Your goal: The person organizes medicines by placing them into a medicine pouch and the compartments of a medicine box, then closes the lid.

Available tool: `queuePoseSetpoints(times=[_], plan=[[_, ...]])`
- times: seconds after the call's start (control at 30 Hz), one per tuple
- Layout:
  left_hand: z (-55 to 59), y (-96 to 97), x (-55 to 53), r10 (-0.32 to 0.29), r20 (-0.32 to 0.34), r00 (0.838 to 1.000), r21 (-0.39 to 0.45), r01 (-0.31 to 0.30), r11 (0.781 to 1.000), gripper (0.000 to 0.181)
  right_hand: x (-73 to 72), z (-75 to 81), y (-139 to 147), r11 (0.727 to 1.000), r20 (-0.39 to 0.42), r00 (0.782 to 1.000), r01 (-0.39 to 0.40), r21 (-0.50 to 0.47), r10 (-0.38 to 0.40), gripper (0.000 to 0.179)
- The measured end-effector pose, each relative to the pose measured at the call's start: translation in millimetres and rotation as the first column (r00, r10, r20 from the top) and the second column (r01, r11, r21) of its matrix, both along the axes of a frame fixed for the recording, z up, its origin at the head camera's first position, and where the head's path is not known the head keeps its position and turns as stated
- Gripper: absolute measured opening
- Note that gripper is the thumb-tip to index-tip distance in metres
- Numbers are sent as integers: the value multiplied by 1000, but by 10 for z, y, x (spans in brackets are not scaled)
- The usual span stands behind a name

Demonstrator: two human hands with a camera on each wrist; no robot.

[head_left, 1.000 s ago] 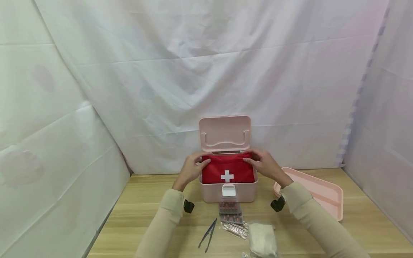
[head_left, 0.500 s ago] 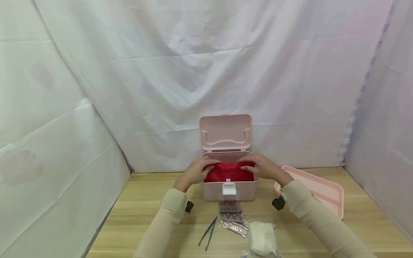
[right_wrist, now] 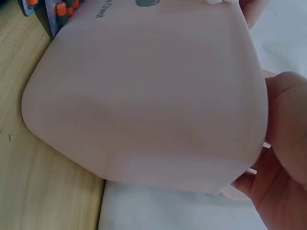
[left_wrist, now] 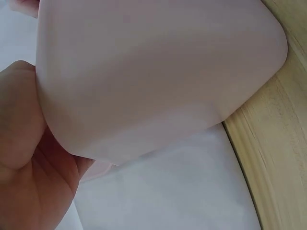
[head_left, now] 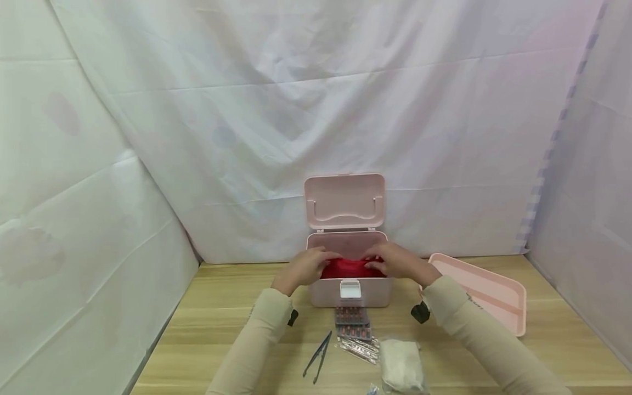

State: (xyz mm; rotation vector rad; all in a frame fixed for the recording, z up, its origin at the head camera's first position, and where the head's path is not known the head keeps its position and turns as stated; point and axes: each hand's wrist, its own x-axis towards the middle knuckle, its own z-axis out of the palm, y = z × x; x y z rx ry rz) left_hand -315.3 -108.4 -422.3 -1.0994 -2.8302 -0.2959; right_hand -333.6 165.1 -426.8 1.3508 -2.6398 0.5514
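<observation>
A red first-aid pouch (head_left: 348, 267) lies mostly inside the pink plastic box (head_left: 323, 294), its upper part showing above the front wall. My left hand (head_left: 307, 267) grips the pouch's left end, its fingers reaching over the box's left rim. On the opposite side my right hand (head_left: 395, 260) holds the right end, thumb in front and fingers behind. The box's lid (head_left: 344, 202) stands raised at the back, and its white latch (head_left: 350, 288) hangs at the front. In both wrist views the box wall (left_wrist: 158, 81) hides the pouch and my fingertips.
Blister packs of capsules (head_left: 353, 323) lie before the box, beside foil-like packets (head_left: 360, 349). Tweezers (head_left: 317, 356) lie front left of these, a bagged white bundle (head_left: 402, 365) front right. A pink tray (head_left: 486, 291) sits right, partly under my right forearm. White cloth (head_left: 276, 137) hangs behind.
Both hands have lowered the red pouch deeper into the box. The pouch's white cross has dropped out of sight behind the front wall, and the hands have come closer together.
</observation>
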Motion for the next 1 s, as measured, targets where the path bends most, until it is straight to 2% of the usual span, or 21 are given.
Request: queuePoseSetpoints(times=[0.23, 0.4, 0.5, 0.57, 0.8, 1.0], plan=[[-28, 21, -31, -7, -18, 1000, 12, 7, 1000, 33, 4, -41, -81, 997, -43, 997, 61, 44, -59, 11], [-47, 43, -19, 43, 54, 998, 17, -44, 999, 32, 13, -90, -151, 993, -63, 993, 99, 61, -95, 11], [-50, 48, -14, 87, 87, 992, -5, -87, 996, 35, 19, -104, -186, 990, -67, 991, 123, 64, -118, 13], [-52, 51, -18, 107, 87, 990, -27, -105, 994, 36, 22, -111, -200, 987, -74, 987, 146, 69, -141, 14], [-45, 61, -17, 114, 58, 992, -113, -107, 988, 41, 36, -118, -225, 966, -86, 975, 217, 139, -206, 19], [-37, 68, -38, 135, 58, 989, -173, -123, 977, 46, 14, -102, -256, 948, -112, 970, 235, 215, -215, 22]])
